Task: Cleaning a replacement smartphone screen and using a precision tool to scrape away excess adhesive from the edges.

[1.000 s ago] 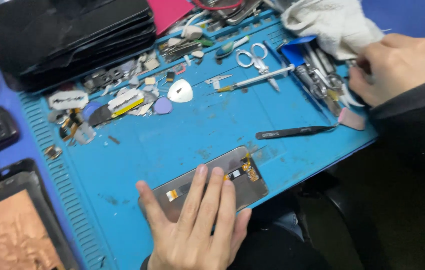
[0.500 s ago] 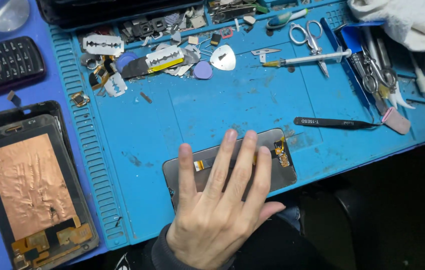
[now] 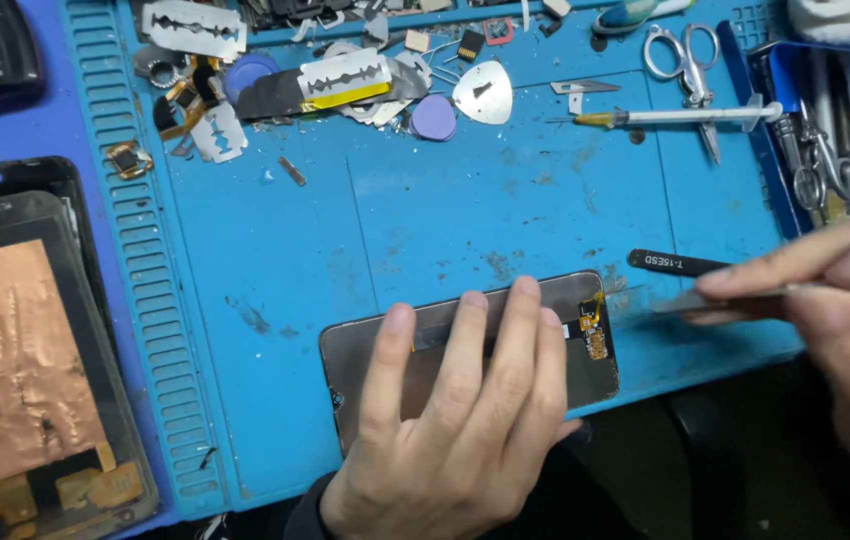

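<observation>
Head view: the left hand [image 3: 455, 420] lies flat, fingers spread, pressing a dark phone screen panel [image 3: 585, 345] onto the blue work mat [image 3: 275, 280] near its front edge. The right hand [image 3: 825, 300] pinches thin metal tweezers [image 3: 720, 297] aimed at the panel's small orange flex connector [image 3: 595, 335]. Steady pressure and a light touch seem wise.

left hand [image 3: 455, 420] is covering the phone screen panel's [image 3: 555, 300] middle | right hand [image 3: 825, 310] is running off the right edge, hiding the black tweezers' [image 3: 670, 263] far end | thin tool's [image 3: 735, 297] tip is blurring
</observation>
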